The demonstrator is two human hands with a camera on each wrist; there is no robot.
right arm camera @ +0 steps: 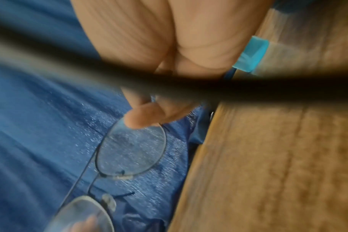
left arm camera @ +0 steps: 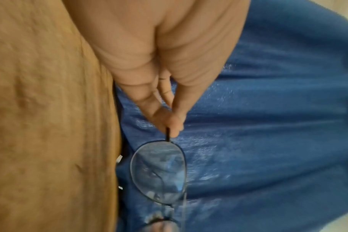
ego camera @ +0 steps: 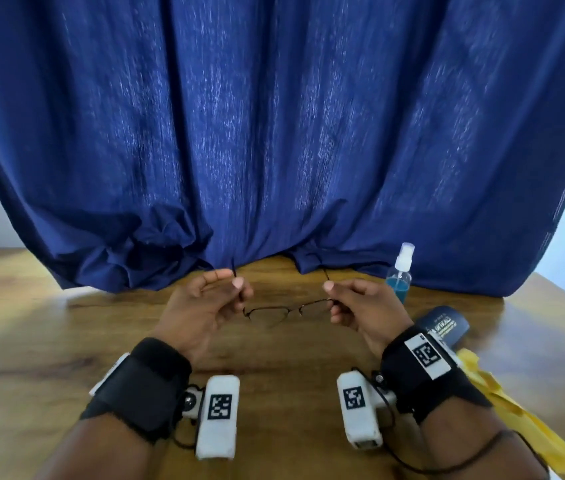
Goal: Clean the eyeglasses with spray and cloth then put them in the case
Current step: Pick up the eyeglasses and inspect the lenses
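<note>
- Above the table (ego camera: 49, 341), at its middle, the glasses (ego camera: 288, 311) are hanging clear of the wood, with the lenses facing down toward the person.
- At the 9 o'clock end of the frame, the left hand (ego camera: 204, 306) is pinching one temple near its hinge; the left wrist view is showing thumb and fingertips (left arm camera: 176, 124) closing on the thin black arm just beside the lens.
- At the 3 o'clock end, the right hand (ego camera: 357, 306) is pinching the other hinge, and in the right wrist view a fingertip (right arm camera: 141, 116) is lying at the lens rim, possibly touching the glass.
- Both temples are pointing away toward 12 o'clock, at the curtain (ego camera: 274, 133).
- Judging from this, the lenses are being held up for inspection or for folding; which of the two I cannot tell.
- Doing it well is calling for a light pinch on metal only, keeping pads off the glass, since the right lens is looking speckled or misted.
- The thin frame is likely bending easily, so equal pull from both hands is mattering.
- Standing at 2 o'clock from the glasses is the spray (ego camera: 400, 275); the case (ego camera: 443, 323) is lying at 3 o'clock, and the cloth (ego camera: 516, 420) at 4 o'clock, part hidden under the right forearm.
- Freeing one hand for any of them is meaning the other must be taking the whole frame steadily first.
</note>
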